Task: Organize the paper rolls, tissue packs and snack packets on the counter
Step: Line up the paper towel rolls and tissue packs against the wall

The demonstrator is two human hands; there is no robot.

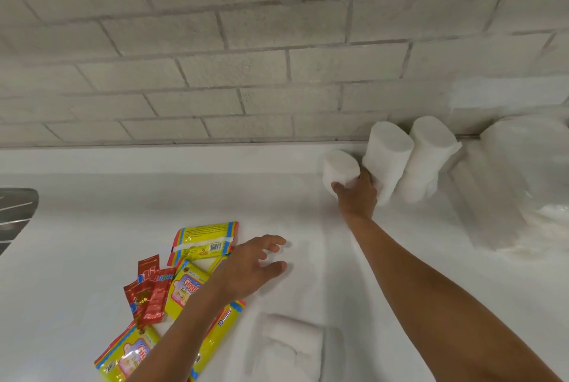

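Head camera view, looking down at a white counter [92,203] that runs back to a wall of pale grey brick-shaped tiles [215,43]. At the far left edge, part of a dark metallic object [15,212] is cut off by the frame; what it is cannot be told.

Three white paper rolls stand at the back right, against the wall. The right hand [357,193] reaches forward and grips the short roll [340,167] on the left, thumb on its near side and fingers curled behind. Touching it on the right is a taller tilted roll [388,153], then a third roll [428,150]. Further right, white plastic-wrapped tissue packs [492,197] blur into the white counter and run off the frame, so their number cannot be counted. Another wrapped white pack [292,341] lies near the bottom centre, faint and hard to make out.

The left hand [252,267] hovers above the counter with fingers spread, holding nothing. Under and beside its forearm lies a loose pile of snack packets: about four yellow packets [203,243], some partly hidden by the arm, and about three small red sachets [147,289].
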